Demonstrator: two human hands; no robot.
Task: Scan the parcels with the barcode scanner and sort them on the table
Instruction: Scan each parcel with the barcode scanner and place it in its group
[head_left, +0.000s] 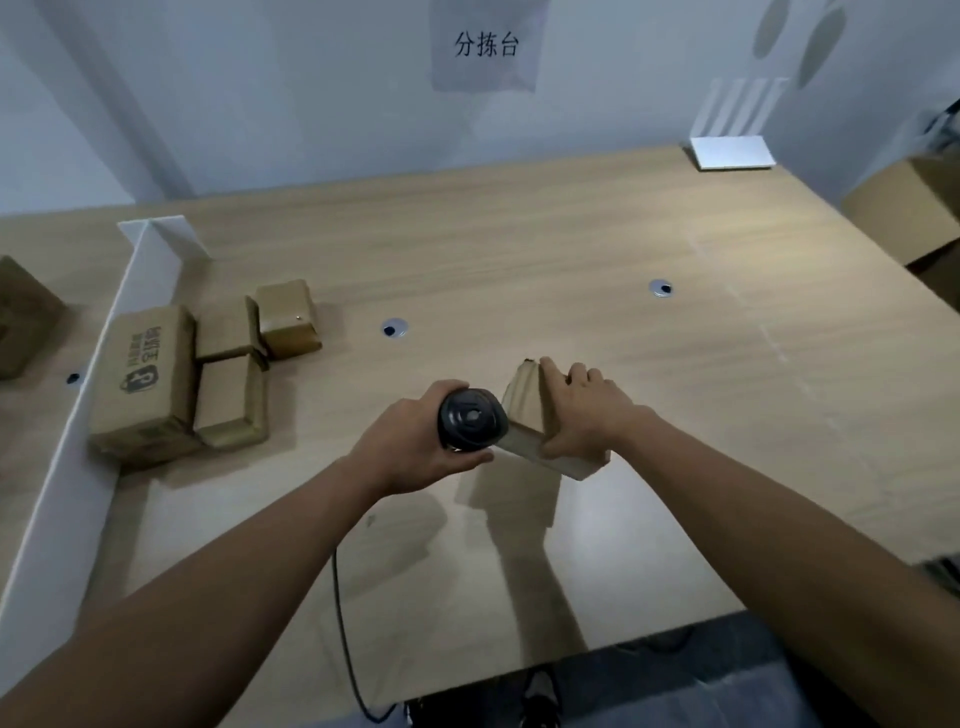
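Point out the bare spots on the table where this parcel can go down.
Bare wood lies right of the right hand and its parcel, out to the table edge, and far, between the two grommets and the wall. Crowded: the sorted boxes against the white divider at left.

"分拣台" on the wall sign (485, 45); unreadable print on the largest box (148, 376)
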